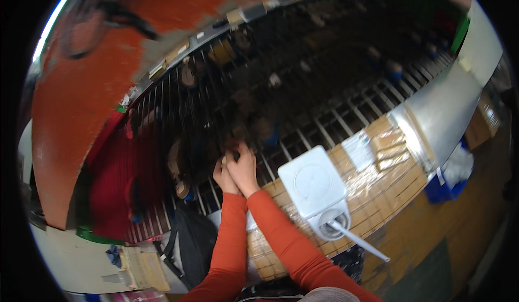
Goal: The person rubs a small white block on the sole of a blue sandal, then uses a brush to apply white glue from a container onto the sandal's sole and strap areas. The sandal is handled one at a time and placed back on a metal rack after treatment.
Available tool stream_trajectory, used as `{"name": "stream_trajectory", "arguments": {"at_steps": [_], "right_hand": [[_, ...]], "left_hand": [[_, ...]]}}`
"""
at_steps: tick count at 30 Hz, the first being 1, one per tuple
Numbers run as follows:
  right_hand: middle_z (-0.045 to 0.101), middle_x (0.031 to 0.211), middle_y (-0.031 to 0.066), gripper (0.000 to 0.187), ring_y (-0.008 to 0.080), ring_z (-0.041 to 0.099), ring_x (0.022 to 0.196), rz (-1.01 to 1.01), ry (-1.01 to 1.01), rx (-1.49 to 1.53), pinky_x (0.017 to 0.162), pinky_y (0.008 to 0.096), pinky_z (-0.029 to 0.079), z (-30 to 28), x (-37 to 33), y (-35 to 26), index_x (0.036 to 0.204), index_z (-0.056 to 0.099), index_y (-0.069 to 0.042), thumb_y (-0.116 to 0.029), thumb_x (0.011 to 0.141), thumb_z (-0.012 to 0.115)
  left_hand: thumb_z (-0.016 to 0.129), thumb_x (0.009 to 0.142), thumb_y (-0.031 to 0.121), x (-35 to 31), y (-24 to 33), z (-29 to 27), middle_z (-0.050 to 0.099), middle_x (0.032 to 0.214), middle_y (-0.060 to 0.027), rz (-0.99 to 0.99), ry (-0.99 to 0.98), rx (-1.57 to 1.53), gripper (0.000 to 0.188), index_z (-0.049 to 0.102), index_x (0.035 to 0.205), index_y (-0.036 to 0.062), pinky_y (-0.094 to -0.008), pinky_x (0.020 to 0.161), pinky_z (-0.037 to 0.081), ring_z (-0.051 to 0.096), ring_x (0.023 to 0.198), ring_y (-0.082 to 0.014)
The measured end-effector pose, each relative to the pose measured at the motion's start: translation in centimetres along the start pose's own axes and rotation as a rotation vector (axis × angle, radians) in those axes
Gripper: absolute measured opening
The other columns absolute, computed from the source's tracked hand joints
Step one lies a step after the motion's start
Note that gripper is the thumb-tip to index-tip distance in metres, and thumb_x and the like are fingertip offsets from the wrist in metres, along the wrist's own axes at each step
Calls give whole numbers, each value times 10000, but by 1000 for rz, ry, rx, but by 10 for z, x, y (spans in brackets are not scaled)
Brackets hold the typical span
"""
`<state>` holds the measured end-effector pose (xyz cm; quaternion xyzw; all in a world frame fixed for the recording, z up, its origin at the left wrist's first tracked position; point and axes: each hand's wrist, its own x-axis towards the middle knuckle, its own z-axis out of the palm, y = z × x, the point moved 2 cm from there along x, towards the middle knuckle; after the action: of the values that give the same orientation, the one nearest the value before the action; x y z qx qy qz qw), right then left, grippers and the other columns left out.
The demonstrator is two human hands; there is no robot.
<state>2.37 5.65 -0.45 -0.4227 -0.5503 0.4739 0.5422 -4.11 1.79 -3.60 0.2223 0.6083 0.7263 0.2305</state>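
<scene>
Left of centre, one sole (174, 158) rests on the dark slatted rack (334, 122): tan, elongated, blue at its lower end, slightly blurred. At centre, the left hand (223, 178) meets the right hand (243, 170). Fingers of both are curled, spacing narrow; whether either holds anything cannot be told.

Both arms are covered by long, close-fitting sleeves (292, 240) in a plain orange-red, smooth along the forearms, with a few soft creases toward the elbows and narrow ends that sit snugly at the wrists. Beyond the sleeve ends the hands (243, 169) are bare, the fingers blurred. Between the sleeves, at the lower edge, show a strip of dark fabric (257, 291) crossed by a thin pale line and a rounded patch of greyish, finely textured cloth (328, 295).
</scene>
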Motion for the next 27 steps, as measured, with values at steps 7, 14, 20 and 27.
{"name": "stream_trajectory", "arguments": {"at_steps": [7,14,20,27], "right_hand": [[693,941,154,315,232,672,907,26,-78,37,813,322,494,-1,2,4,1122,582,-9,-108,825,623],[693,927,134,282,222,669,886,-24,-127,-30,788,317,496,-3,-8,-8,1114,578,-19,-100,845,599],[695,942,133,270,221,668,893,-57,-121,-55,799,319,496,-6,-10,-9,1108,576,-19,-97,850,585],[692,964,144,290,248,665,908,-78,-92,-80,819,326,487,-4,-4,2,1122,568,-27,-129,853,601]], "left_hand": [[546,867,38,3,-13,4,667,856,-79,8,102,-10,149,657,943,-27,-282,677,471,574,765,-118],[554,855,85,1,-14,5,641,718,-44,74,186,67,125,642,837,-2,-282,587,447,544,655,-103],[602,815,116,-2,-9,7,667,754,-117,84,228,113,138,653,857,-6,-331,636,481,609,671,-185],[636,798,150,-2,-10,11,684,816,-149,45,228,76,168,671,901,23,-361,700,506,663,748,-249]]}}
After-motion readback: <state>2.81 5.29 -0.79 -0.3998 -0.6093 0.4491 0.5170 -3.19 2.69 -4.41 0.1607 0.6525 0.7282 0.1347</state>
